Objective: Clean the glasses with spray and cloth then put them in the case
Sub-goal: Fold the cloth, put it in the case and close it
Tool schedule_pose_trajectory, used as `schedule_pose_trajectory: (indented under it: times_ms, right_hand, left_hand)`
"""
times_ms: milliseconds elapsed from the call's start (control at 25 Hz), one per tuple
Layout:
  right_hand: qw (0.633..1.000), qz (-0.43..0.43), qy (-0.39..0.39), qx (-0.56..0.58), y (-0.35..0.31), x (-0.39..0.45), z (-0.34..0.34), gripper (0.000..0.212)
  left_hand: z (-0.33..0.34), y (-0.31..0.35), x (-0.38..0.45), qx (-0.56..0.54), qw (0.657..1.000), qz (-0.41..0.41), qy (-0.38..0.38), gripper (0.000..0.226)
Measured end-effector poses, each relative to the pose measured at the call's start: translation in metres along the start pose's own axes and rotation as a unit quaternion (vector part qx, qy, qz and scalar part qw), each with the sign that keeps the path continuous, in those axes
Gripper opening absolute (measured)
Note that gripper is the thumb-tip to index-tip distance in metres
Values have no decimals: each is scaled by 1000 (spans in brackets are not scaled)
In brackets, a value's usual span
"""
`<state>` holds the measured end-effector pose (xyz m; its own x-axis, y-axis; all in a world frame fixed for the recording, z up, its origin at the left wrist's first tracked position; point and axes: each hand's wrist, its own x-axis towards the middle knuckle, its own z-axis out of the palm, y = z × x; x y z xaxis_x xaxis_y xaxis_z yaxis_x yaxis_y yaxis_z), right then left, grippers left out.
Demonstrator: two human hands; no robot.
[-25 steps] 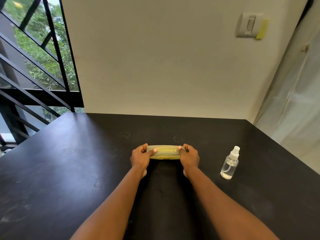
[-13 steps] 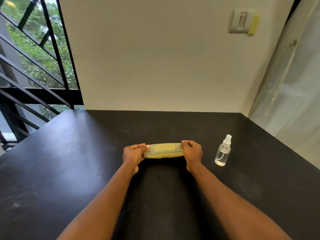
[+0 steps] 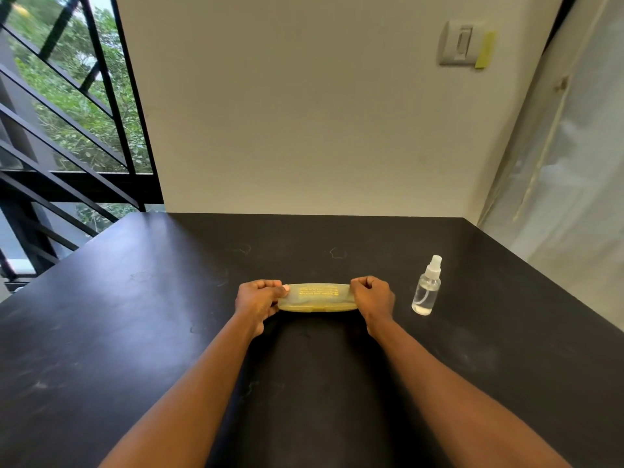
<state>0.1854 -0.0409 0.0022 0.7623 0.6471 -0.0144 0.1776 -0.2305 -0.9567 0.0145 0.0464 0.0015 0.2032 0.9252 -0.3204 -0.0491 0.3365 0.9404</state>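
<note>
Hands gripping both ends of a closed glasses case.

Left hand (image 3: 258, 298) and right hand (image 3: 371, 297) are each curling fingers tight around an end of the yellow case (image 3: 317, 297), which is sitting flat on the black desk (image 3: 135, 315), lid apparently shut, so each grip is closed on the case and nothing else. Spray bottle (image 3: 426, 287) is standing just off to the right (no glasses or cloth showing, maybe inside, can't tell). Risk I'm seeing: popping it open too hard could be flinging whatever's inside out, or an elbow could be knocking that bottle over.
</note>
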Motion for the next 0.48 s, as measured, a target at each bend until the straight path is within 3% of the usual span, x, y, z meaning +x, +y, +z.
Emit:
schedule_pose_trajectory:
  times_ms: [320,480]
  right_hand:
    - [1000,-1,10,24,1,2,-3,12]
    - [996,-45,50,60,1,-1,-8,10]
  left_hand:
    - [-1,6,0,6,1000,-12,18,14]
    - [-5,12,-2,80,990,38,111,8]
